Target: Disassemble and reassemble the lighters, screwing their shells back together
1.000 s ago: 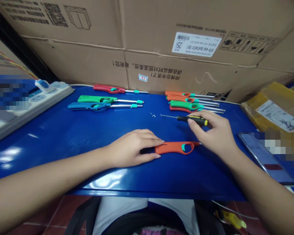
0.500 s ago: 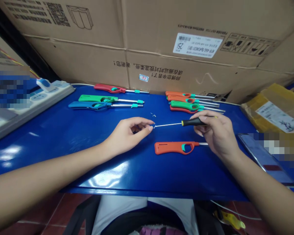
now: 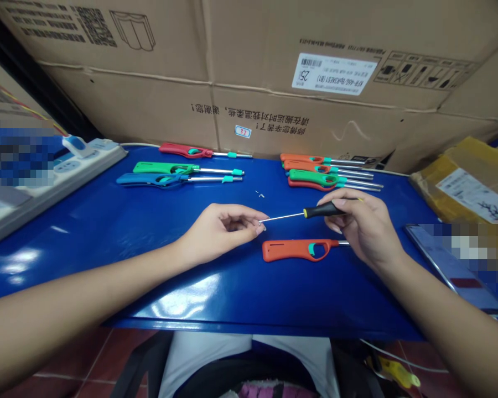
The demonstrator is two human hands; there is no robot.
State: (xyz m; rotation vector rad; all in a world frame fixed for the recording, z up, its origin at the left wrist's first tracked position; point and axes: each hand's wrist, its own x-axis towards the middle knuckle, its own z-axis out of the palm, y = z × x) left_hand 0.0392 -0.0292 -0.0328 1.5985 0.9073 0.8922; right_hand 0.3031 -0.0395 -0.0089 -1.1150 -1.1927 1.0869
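My right hand (image 3: 359, 224) is wrapped around the black handle of a screwdriver (image 3: 321, 209), its thin shaft pointing left. At the tip, my left hand (image 3: 232, 228) has thumb and fingertips closed around a tiny silvery piece (image 3: 260, 223) that looks like a small screw, mostly covered by the fingers. Just beyond lie a few more tiny silvery screws (image 3: 260, 194) on the blue table (image 3: 216, 298). An orange lighter (image 3: 288, 250) with a long metal tube lies below the screwdriver, the tube's end hidden behind my right hand.
Red (image 3: 185, 150), green (image 3: 161, 167) and blue (image 3: 149, 179) lighters lie back left. Several more lighters (image 3: 307, 166) are grouped back right. A power strip (image 3: 87, 163) stands at left; a phone (image 3: 452, 271) and taped package (image 3: 468, 182) are at right. A large cardboard box (image 3: 149, 88) walls the back.
My left fingertips have closed in on the screwdriver's tip, covering most of the small piece there. The screwdriver has shifted slightly left and down with my right hand.
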